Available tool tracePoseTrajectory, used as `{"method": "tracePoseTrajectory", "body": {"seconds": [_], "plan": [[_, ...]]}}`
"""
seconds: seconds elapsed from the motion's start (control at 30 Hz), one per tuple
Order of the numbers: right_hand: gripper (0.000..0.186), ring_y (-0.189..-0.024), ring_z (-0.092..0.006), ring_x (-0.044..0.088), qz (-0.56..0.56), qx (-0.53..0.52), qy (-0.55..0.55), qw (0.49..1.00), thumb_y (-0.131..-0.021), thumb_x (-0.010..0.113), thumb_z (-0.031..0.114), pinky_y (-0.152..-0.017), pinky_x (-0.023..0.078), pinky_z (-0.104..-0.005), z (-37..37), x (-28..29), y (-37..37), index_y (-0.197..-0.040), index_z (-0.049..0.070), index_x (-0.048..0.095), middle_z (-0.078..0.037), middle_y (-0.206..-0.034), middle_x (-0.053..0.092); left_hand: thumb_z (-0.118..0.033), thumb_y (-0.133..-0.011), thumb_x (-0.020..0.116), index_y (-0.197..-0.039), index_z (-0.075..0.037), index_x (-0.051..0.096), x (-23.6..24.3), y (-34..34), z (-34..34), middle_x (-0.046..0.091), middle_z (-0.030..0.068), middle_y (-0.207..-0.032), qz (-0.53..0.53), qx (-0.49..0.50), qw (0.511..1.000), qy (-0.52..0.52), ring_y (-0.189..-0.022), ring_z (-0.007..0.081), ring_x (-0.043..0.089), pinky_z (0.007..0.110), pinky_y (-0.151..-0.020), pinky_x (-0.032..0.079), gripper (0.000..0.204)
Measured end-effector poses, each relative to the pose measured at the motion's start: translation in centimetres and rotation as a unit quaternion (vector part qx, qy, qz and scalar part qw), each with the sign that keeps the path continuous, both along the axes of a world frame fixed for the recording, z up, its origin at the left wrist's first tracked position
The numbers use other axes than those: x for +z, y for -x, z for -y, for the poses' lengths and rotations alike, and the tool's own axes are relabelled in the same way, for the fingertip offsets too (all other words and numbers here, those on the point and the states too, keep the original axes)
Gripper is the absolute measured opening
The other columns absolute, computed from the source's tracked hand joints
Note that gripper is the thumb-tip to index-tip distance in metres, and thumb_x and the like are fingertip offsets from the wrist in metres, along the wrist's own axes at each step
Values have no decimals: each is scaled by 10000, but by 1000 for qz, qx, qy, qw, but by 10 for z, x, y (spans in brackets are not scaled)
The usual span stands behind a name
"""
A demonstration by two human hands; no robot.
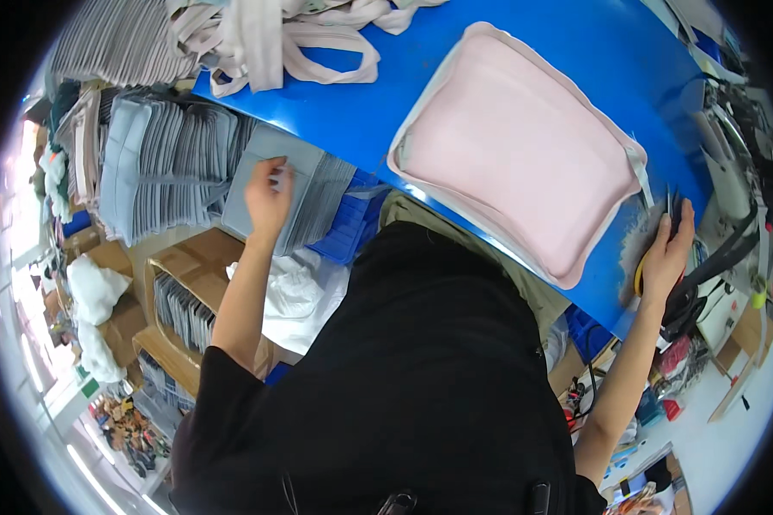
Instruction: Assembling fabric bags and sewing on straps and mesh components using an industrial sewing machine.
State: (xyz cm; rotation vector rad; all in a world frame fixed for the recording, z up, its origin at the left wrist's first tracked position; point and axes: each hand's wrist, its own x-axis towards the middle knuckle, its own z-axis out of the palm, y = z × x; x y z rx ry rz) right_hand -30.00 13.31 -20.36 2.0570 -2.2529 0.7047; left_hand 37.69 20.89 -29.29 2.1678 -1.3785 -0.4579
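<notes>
My left hand (269,197) is over a leaning stack of flat grey panels (262,148) beside the table. Its fingers are loosely bent, apart from the thumb, with nothing visible in them. At the table's right edge, my right hand (664,262) holds a pair of scissors (671,199), their dark blades pointing away from me and a yellow handle partly hidden by the palm. On the blue table (352,120) lies a shallow pale pink rectangular piece (515,142) with raised, wavy edges and a light strip along its rim. The right hand is close to its right corner.
Pale fabric strips (262,39) lie heaped at the table's far left. More stacked grey panels (167,172) stand to the left, above cardboard boxes (199,257). A blue crate (348,227) sits below the table edge. A machine (726,142) and dark cables border the right side.
</notes>
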Motion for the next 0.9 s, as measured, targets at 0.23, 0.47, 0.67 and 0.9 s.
{"method": "tracePoseTrajectory", "body": {"seconds": [0.23,0.47,0.67,0.9], "plan": [[487,-1307,-215,583,234,-59,113,964,-1061,660,220,-1118,437,-345,26,24,-39,-1489,12,556,-166,-1484,584,-410,-831,865,-1588,-174,460,-90,-42,-36,401,264,-1631,265,-60,940,-205,-1481,459,419,512,-1185,418,890],[267,-1035,-156,626,208,192,38,958,-1013,692,80,-911,477,-283,18,68,-141,-1275,30,713,-98,-1257,706,-186,-900,732,-1470,-157,601,-54,-69,-34,626,197,-1439,183,-147,959,-160,-1244,408,640,466,-1063,526,586],[311,-964,-147,703,475,184,-198,838,-1049,647,117,-831,538,-259,-5,98,-195,-1334,-7,656,-119,-1221,715,36,-820,613,-1340,-134,700,106,-33,-50,739,145,-1263,150,-80,985,-39,-995,385,735,428,-862,610,554],[562,-1176,-228,686,714,186,-499,455,-1050,636,397,-887,606,-352,11,88,-249,-1448,4,592,-170,-1364,666,-62,-788,757,-1206,-134,786,320,106,-41,758,78,-1283,262,-530,807,23,-1179,282,742,399,-909,628,425]]}}
